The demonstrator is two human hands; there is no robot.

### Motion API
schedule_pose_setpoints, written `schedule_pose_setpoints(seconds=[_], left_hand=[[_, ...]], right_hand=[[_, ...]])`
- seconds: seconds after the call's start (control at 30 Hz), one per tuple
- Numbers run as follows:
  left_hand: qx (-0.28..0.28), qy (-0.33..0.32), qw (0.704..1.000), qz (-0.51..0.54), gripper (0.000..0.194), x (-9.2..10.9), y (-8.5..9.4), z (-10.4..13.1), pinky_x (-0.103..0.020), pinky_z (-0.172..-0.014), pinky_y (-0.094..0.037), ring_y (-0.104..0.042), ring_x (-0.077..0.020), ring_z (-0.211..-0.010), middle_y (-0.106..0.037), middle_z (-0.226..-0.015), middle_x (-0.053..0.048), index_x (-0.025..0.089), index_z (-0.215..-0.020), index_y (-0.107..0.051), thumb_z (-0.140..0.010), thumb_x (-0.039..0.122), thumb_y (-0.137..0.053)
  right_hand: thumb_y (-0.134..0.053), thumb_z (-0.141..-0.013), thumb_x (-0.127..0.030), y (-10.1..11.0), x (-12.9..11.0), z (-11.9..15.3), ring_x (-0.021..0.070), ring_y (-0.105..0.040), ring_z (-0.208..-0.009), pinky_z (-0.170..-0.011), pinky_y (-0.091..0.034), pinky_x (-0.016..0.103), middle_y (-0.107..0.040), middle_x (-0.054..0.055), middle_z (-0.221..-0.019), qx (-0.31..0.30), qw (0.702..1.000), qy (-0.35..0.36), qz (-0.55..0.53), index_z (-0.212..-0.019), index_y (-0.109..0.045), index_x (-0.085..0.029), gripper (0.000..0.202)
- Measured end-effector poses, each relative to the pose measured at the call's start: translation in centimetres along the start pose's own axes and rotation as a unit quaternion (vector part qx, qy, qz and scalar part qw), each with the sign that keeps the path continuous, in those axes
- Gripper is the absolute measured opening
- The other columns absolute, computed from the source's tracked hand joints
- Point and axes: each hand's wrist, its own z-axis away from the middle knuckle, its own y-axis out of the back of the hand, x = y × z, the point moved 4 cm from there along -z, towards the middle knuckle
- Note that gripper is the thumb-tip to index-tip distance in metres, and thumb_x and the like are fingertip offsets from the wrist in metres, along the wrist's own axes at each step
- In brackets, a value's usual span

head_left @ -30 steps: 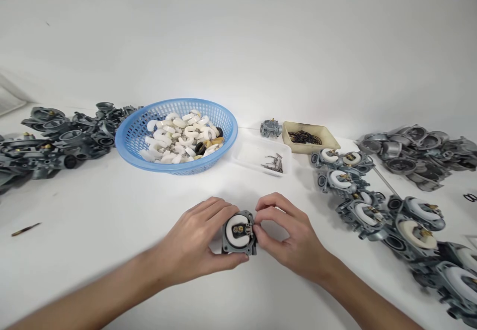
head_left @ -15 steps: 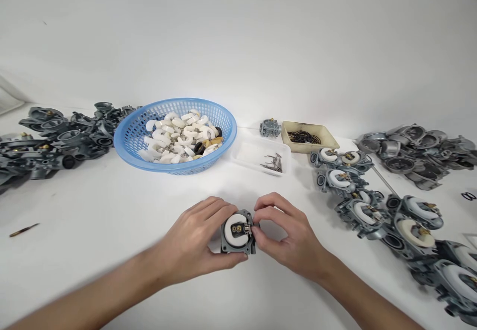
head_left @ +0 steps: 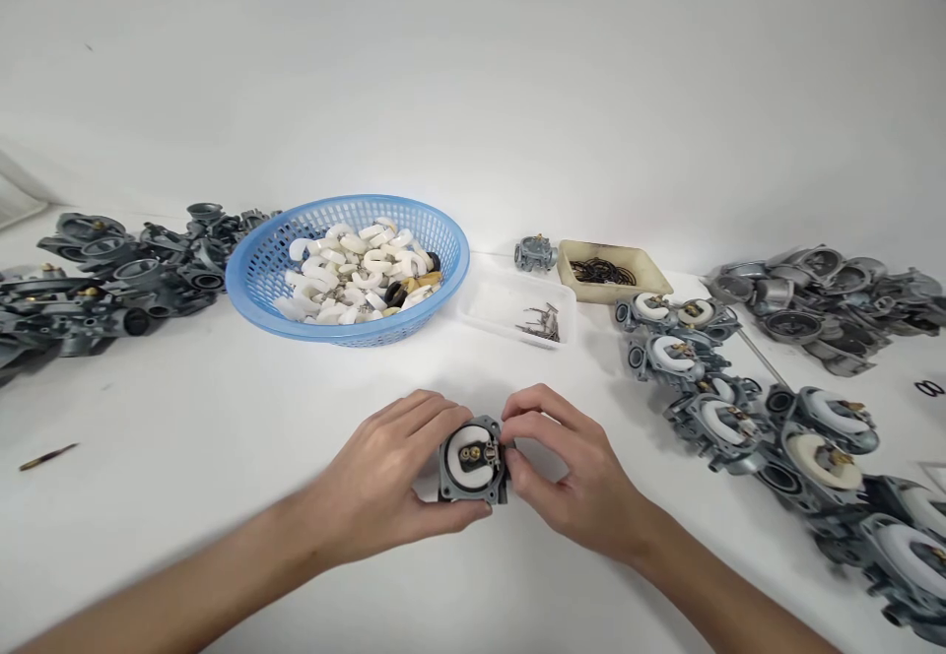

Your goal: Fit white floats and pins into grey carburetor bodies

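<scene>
A grey metal carburetor body (head_left: 446, 492) stands on the table in front of me, its open float chamber facing up. Inside it lies a white C-shaped float (head_left: 459, 456) around brass jets. My left hand (head_left: 391, 472) is wrapped round the carburetor's left side, thumb along the near edge and fingers behind. At the right edge, by the float's hinge, my right hand (head_left: 573, 467) has its thumb and index finger bent close together against the body. Whatever lies between those fingertips is hidden or too small to name.
A blue basket (head_left: 251, 306) holds many white floats, a few tan or black. Beside it, a clear tray (head_left: 492, 314) contains small metal pins and a cream tray (head_left: 654, 285) dark rings. Carburetors (head_left: 716, 423) with floats line the right; more bodies (head_left: 140, 275) are piled left. Metal bowls (head_left: 828, 304) lie far right.
My right thumb has drawn back slightly to the right from the float's hinge. The float and carburetor have turned or shifted very slightly; my left hand keeps its grip.
</scene>
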Motion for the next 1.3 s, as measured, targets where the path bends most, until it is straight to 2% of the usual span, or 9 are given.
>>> schedule_pose_setpoints(seconds=[0.33, 0.6, 0.87, 1.1, 1.3], left_hand=[[0.012, -0.012, 1.0, -0.006, 0.048, 0.18, 0.07, -0.07, -0.039, -0.082, -0.054, -0.065, -0.0271, -0.097, -0.069, -0.108, -0.007, 0.022, -0.121, -0.058, -0.082, 0.041, -0.079], [-0.005, -0.004, 1.0, 0.001, 0.047, 0.15, 0.08, -0.04, -0.04, -0.083, -0.053, -0.064, -0.0269, -0.097, -0.069, -0.108, -0.007, 0.023, -0.12, -0.057, -0.083, 0.043, -0.079], [0.014, -0.013, 1.0, -0.01, 0.048, 0.17, 0.15, -0.07, -0.039, -0.081, -0.055, -0.066, -0.0269, -0.095, -0.07, -0.106, -0.007, 0.022, -0.121, -0.06, -0.082, 0.042, -0.079], [0.005, -0.011, 1.0, -0.01, 0.047, 0.27, 0.19, -0.26, -0.039, -0.081, -0.055, -0.066, -0.0262, -0.094, -0.07, -0.105, -0.006, 0.022, -0.12, -0.059, -0.082, 0.042, -0.079], [0.005, -0.011, 1.0, -0.004, 0.049, 0.13, 0.06, -0.02, -0.04, -0.083, -0.054, -0.065, -0.0271, -0.096, -0.07, -0.108, -0.007, 0.022, -0.122, -0.057, -0.083, 0.042, -0.079]], right_hand=[[-0.06, -0.087, -0.009, -0.09, 0.31, -0.09, 0.0189, -0.063, -0.084, -0.075, -0.056, 0.034, -0.062, 0.007, -0.095, 0.016, 1.0, -0.009, 0.001, -0.094, -0.065, -0.021, 0.015], [-0.053, -0.091, -0.008, -0.11, 0.13, 0.05, 0.0181, -0.062, -0.081, -0.071, -0.055, 0.033, -0.063, 0.007, -0.095, 0.006, 1.0, -0.019, -0.012, -0.097, -0.065, -0.021, 0.019], [-0.059, -0.089, -0.012, -0.03, 0.22, -0.17, 0.0185, -0.064, -0.08, -0.072, -0.057, 0.033, -0.064, 0.006, -0.094, 0.015, 1.0, -0.016, 0.001, -0.095, -0.065, -0.022, 0.013], [-0.052, -0.092, -0.009, -0.1, 0.23, 0.05, 0.0178, -0.062, -0.079, -0.07, -0.055, 0.032, -0.063, 0.006, -0.093, 0.002, 1.0, -0.018, -0.012, -0.098, -0.065, -0.022, 0.019], [-0.059, -0.09, -0.009, -0.08, 0.34, -0.02, 0.017, -0.062, -0.081, -0.072, -0.055, 0.032, -0.063, 0.006, -0.094, 0.008, 1.0, -0.016, -0.008, -0.096, -0.065, -0.02, 0.014]])
